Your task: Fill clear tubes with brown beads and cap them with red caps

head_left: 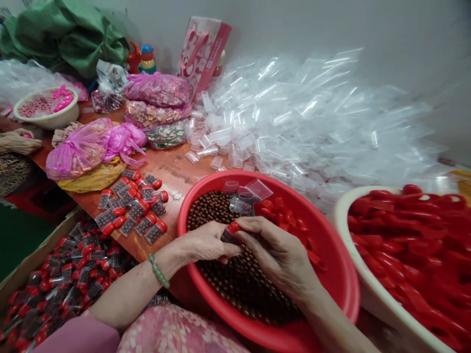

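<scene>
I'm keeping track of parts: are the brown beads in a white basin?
No, the brown beads lie in the red basin.

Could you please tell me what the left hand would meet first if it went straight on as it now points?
Probably the right hand, just across from the left hand at the red-capped container; depth is unclear, so the brown beads might come first.

We see only part of the red-capped container (231,234), since the left hand (209,242) and right hand (281,251) cover the rest. By the worktop's (172,164) near edge, the view crops the carton (39,250), the white tub (368,287) and a co-worker's hand (22,142) at the wrist. Toward the far edge, the clear plastic cases (312,117) blur, and we cannot read the pink gift bag's (201,49) lettering.
</scene>
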`<action>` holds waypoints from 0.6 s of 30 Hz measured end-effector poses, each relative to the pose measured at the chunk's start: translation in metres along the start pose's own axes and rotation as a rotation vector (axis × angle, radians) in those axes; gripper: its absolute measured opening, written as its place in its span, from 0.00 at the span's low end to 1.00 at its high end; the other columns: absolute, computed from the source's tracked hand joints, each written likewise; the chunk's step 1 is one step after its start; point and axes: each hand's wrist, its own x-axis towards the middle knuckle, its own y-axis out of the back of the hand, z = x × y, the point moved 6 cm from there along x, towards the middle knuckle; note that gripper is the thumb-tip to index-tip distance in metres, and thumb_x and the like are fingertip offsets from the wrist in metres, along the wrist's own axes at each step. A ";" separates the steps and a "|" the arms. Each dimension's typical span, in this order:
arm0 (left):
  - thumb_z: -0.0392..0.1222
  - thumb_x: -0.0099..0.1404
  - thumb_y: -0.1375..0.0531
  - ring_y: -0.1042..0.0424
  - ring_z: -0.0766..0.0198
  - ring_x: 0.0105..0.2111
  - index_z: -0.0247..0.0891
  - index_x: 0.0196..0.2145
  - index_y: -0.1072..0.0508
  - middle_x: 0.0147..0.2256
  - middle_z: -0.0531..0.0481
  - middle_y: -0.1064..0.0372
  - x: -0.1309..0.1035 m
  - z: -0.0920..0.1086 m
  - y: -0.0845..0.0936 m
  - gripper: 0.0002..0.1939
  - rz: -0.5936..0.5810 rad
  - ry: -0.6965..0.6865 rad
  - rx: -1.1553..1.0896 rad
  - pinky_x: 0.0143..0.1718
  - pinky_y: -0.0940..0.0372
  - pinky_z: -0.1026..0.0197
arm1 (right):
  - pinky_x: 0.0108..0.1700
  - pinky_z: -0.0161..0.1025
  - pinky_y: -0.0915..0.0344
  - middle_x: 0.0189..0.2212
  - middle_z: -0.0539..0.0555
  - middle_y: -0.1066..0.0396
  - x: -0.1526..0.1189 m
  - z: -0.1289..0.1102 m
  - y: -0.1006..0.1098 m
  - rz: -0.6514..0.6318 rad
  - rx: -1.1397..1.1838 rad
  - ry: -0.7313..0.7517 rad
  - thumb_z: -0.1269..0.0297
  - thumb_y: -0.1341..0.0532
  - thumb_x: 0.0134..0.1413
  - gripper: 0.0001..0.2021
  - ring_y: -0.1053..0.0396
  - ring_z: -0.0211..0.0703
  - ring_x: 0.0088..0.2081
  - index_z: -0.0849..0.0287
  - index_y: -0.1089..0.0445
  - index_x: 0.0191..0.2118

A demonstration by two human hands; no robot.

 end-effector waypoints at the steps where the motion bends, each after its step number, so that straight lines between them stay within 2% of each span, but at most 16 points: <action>1: 0.28 0.56 0.41 0.44 0.74 0.16 0.35 0.18 0.37 0.14 0.61 0.42 0.000 0.000 0.001 0.13 0.007 -0.007 -0.008 0.21 0.47 0.68 | 0.36 0.36 0.27 0.33 0.53 0.24 0.000 -0.001 -0.001 0.009 -0.028 0.017 0.72 0.40 0.58 0.05 0.25 0.40 0.33 0.56 0.29 0.39; 5: 0.36 0.53 0.34 0.40 0.72 0.16 0.35 0.18 0.35 0.14 0.60 0.40 0.000 -0.001 0.000 0.14 -0.031 -0.016 -0.082 0.23 0.43 0.67 | 0.37 0.36 0.27 0.34 0.53 0.24 0.000 -0.009 -0.004 0.026 -0.146 0.107 0.74 0.41 0.59 0.09 0.24 0.41 0.34 0.55 0.31 0.43; 7: 0.43 0.49 0.30 0.38 0.72 0.17 0.34 0.19 0.33 0.15 0.59 0.37 -0.001 -0.001 0.000 0.16 -0.055 -0.028 -0.165 0.24 0.42 0.66 | 0.39 0.41 0.27 0.37 0.56 0.24 -0.003 -0.013 -0.006 0.003 -0.193 0.163 0.67 0.40 0.60 0.12 0.24 0.45 0.37 0.54 0.33 0.49; 10: 0.52 0.41 0.27 0.36 0.71 0.20 0.32 0.20 0.30 0.18 0.56 0.33 -0.002 0.000 0.001 0.22 -0.081 -0.053 -0.315 0.27 0.41 0.65 | 0.42 0.53 0.27 0.45 0.64 0.28 -0.006 -0.014 -0.014 -0.083 -0.274 0.195 0.48 0.36 0.53 0.33 0.27 0.57 0.44 0.59 0.43 0.60; 11: 0.54 0.39 0.26 0.35 0.70 0.21 0.32 0.20 0.30 0.19 0.55 0.32 -0.002 0.000 0.000 0.24 -0.097 -0.051 -0.364 0.28 0.41 0.65 | 0.43 0.55 0.28 0.46 0.66 0.29 -0.007 -0.014 -0.017 -0.104 -0.308 0.200 0.44 0.36 0.50 0.39 0.28 0.60 0.46 0.60 0.46 0.62; 12: 0.54 0.37 0.26 0.34 0.70 0.22 0.31 0.20 0.29 0.19 0.54 0.32 -0.002 0.000 -0.001 0.25 -0.110 -0.042 -0.409 0.28 0.40 0.64 | 0.43 0.56 0.28 0.47 0.67 0.30 -0.007 -0.014 -0.020 -0.116 -0.344 0.206 0.45 0.36 0.50 0.41 0.29 0.61 0.47 0.61 0.48 0.64; 14: 0.53 0.35 0.24 0.35 0.70 0.22 0.31 0.19 0.29 0.19 0.54 0.32 -0.002 0.000 -0.001 0.25 -0.110 -0.019 -0.472 0.29 0.41 0.64 | 0.43 0.55 0.28 0.47 0.67 0.31 -0.006 -0.014 -0.023 -0.113 -0.410 0.228 0.52 0.38 0.54 0.37 0.29 0.60 0.46 0.61 0.50 0.65; 16: 0.51 0.33 0.24 0.36 0.71 0.22 0.31 0.19 0.29 0.19 0.56 0.33 -0.002 0.000 -0.001 0.25 -0.092 -0.011 -0.513 0.29 0.42 0.65 | 0.41 0.53 0.28 0.45 0.66 0.30 -0.003 -0.015 -0.023 -0.083 -0.450 0.263 0.58 0.39 0.54 0.34 0.29 0.58 0.44 0.61 0.50 0.64; 18: 0.51 0.32 0.23 0.36 0.72 0.23 0.31 0.20 0.29 0.20 0.56 0.33 -0.002 0.000 -0.002 0.25 -0.097 -0.011 -0.542 0.30 0.42 0.65 | 0.39 0.51 0.28 0.43 0.65 0.30 0.000 -0.019 -0.023 -0.049 -0.475 0.297 0.60 0.39 0.52 0.34 0.28 0.56 0.41 0.63 0.48 0.63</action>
